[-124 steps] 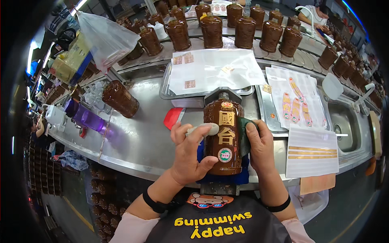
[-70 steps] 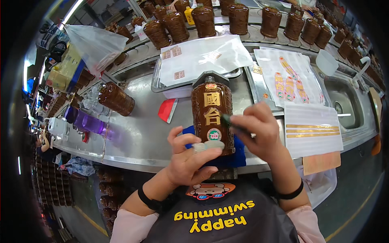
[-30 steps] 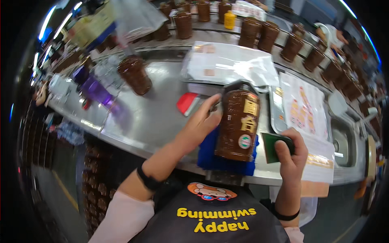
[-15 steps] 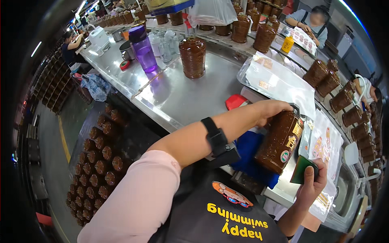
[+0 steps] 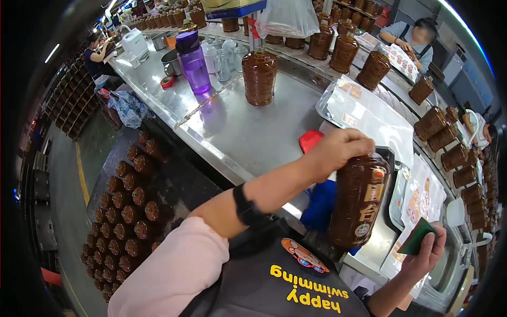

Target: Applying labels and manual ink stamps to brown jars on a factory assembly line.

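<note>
My left hand (image 5: 346, 149) is closed round the neck of a large brown glass bottle (image 5: 359, 203) with gold lettering and a round label, tilted over a blue cloth (image 5: 320, 205). To its right, my right hand (image 5: 430, 248) pinches a flat dark green scraper (image 5: 417, 236), held apart from the bottle. Beyond the bottle lies a sheet of gold-and-red decals (image 5: 421, 195) on white paper. Another white sheet (image 5: 364, 113) with a few decals rests on a tray farther back. A second brown bottle (image 5: 259, 76) stands upright on the metal table (image 5: 232, 127).
A purple water bottle (image 5: 194, 63) and glass bottles (image 5: 222, 66) stand at the table's far left. A red object (image 5: 310, 141) lies near my left hand. Brown bottles (image 5: 121, 232) crowd the floor at left; more ride a conveyor (image 5: 396, 98). A sink (image 5: 449, 264) is at right. Co-workers sit beyond.
The bottle in my left hand has swung more upright and its lettering has turned toward me. My right hand has moved right and down with the scraper. Bottles on the conveyor have shifted.
</note>
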A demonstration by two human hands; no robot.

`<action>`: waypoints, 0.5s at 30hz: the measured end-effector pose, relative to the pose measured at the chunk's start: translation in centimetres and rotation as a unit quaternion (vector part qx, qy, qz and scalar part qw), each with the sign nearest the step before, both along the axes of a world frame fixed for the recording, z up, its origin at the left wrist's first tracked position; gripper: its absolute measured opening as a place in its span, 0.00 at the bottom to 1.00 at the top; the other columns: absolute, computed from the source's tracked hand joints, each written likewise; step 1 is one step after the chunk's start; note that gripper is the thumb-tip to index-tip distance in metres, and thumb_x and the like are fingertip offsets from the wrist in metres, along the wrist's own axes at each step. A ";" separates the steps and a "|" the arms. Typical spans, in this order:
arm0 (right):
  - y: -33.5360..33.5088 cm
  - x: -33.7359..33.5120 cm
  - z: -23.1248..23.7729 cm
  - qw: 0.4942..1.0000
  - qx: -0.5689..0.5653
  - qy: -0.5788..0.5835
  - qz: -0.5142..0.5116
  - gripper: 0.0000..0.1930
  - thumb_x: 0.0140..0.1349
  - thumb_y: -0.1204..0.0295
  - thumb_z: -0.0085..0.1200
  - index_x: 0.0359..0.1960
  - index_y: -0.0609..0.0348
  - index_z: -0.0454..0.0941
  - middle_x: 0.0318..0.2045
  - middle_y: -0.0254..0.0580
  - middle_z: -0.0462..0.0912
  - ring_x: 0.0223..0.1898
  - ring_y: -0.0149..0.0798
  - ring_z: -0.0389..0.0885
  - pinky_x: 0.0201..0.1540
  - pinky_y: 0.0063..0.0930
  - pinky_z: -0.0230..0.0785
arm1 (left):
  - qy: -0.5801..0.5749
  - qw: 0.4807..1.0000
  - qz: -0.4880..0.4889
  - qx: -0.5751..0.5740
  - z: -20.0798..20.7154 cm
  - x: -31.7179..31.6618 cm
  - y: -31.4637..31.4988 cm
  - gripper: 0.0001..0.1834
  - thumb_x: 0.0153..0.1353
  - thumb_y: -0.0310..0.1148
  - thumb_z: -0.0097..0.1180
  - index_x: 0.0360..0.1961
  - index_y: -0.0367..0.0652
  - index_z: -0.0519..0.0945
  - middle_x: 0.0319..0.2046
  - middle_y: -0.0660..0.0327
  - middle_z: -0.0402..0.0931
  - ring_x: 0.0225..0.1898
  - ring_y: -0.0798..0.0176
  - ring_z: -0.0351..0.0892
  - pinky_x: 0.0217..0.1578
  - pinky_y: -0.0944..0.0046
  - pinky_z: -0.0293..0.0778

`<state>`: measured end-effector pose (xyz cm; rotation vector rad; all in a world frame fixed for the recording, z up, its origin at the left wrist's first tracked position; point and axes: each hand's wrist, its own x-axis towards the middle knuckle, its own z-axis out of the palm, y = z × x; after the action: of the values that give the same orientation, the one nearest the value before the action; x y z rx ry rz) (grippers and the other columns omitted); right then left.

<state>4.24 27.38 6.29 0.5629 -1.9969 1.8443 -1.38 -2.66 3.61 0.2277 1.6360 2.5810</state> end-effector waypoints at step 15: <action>-9.3 -30.5 3.7 0.887 0.430 0.166 -0.014 0.16 0.65 0.79 0.44 0.54 0.61 0.74 0.53 0.44 0.78 0.50 0.38 0.77 0.52 0.28 0.69 | 0.070 0.690 0.599 -0.400 0.0 7.3 -25.7 0.16 0.64 0.30 0.58 0.49 0.31 0.79 0.44 0.59 0.80 0.44 0.69 0.76 0.49 0.68 0.70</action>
<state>-26.27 18.06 10.00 0.9889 -2.4593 0.6709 5.90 -28.33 3.61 -1.0688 3.5743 1.8295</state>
